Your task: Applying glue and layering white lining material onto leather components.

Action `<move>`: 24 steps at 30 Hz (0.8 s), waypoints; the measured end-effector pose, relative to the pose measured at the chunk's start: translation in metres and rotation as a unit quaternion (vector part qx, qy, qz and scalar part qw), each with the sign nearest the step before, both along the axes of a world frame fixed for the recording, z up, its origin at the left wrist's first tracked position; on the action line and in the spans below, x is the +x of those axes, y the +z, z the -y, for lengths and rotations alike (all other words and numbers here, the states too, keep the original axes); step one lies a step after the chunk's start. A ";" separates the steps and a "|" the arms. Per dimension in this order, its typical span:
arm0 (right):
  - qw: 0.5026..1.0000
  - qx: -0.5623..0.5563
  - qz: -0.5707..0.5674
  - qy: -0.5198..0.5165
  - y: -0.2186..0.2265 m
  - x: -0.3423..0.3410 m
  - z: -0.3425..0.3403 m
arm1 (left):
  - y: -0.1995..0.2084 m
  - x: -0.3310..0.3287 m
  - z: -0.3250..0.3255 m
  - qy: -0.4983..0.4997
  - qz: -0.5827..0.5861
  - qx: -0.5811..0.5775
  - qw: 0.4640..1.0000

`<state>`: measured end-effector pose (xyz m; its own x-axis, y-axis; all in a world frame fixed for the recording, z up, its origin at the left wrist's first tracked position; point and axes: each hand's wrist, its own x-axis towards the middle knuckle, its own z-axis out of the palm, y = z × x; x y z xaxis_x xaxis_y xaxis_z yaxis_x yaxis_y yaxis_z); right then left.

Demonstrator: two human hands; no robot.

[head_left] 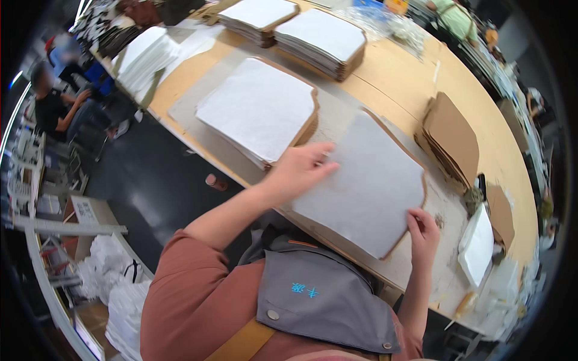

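In front of me lies a shaped brown piece faced with a white sheet (367,180), its brown border showing along the right side. My left hand (301,169) hovers over or rests on its left part, thumb and fingers apart; contact is unclear. At the lower right edge, my right hand (423,231) has its fingers curled against the sheet's rim, the thumb side touching it. Just left of the sheet is a pile of similar white-topped brown pieces (259,108).
Further stacks (322,36) stand at the table's far side. Brown panels (448,135) lie to the right, near a white packet (475,243). White sheets (147,57) sit at the far left corner. A seated person (63,108) is beyond the table (385,72).
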<state>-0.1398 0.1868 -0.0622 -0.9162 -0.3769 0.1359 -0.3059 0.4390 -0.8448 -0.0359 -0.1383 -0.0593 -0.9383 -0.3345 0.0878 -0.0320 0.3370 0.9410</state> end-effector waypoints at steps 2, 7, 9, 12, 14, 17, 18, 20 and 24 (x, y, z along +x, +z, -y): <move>0.999 -0.024 0.021 0.035 0.005 0.002 0.028 | 0.013 0.013 0.027 0.030 0.025 0.024 0.999; 0.980 -0.072 0.123 0.141 0.002 -0.009 0.114 | 0.028 0.036 0.102 0.137 0.081 0.019 0.987; 0.960 -0.103 0.184 0.184 -0.004 -0.010 0.151 | 0.027 0.042 0.142 0.154 0.096 0.012 0.983; 0.951 -0.095 0.171 0.238 -0.005 -0.007 0.205 | 0.029 0.055 0.207 0.170 0.115 -0.009 0.979; 0.941 -0.116 0.169 0.271 -0.008 -0.011 0.233 | 0.034 0.047 0.237 0.175 0.121 -0.015 0.977; 0.940 -0.109 0.198 0.255 -0.009 -0.024 0.257 | 0.036 0.022 0.262 0.175 0.152 -0.028 0.972; 0.941 -0.129 0.189 0.251 -0.011 -0.027 0.261 | 0.036 0.013 0.266 0.171 0.152 -0.033 0.973; 0.939 -0.127 0.203 0.245 -0.019 -0.035 0.267 | 0.029 0.000 0.270 0.162 0.153 -0.035 0.974; 0.929 -0.139 0.249 0.237 -0.033 -0.040 0.274 | 0.006 -0.012 0.274 0.152 0.159 -0.053 0.974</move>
